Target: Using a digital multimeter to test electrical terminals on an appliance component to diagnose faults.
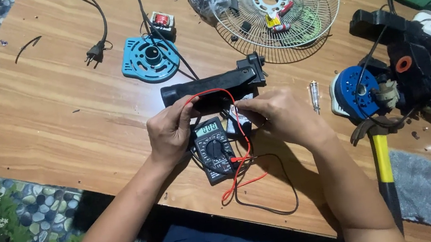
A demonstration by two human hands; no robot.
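Note:
A black digital multimeter [214,150] lies on the wooden table [58,120] near the front edge, its red and black leads [246,181] looping beside it. My left hand [171,133] rests at its upper left and pinches the red lead's probe. My right hand [282,114] holds the other probe over a small white and red part [235,121] just right of the meter. A long black plastic fan housing [210,85] lies right behind both hands.
A white wire fan guard [313,17] holds small parts at the back. A blue round plate [149,58], a power plug [95,52] and a small transformer [162,20] lie back left. At right: a dismantled fan motor [389,79], yellow-handled hammer [381,154], grey cloth [418,185], tester screwdriver [314,96].

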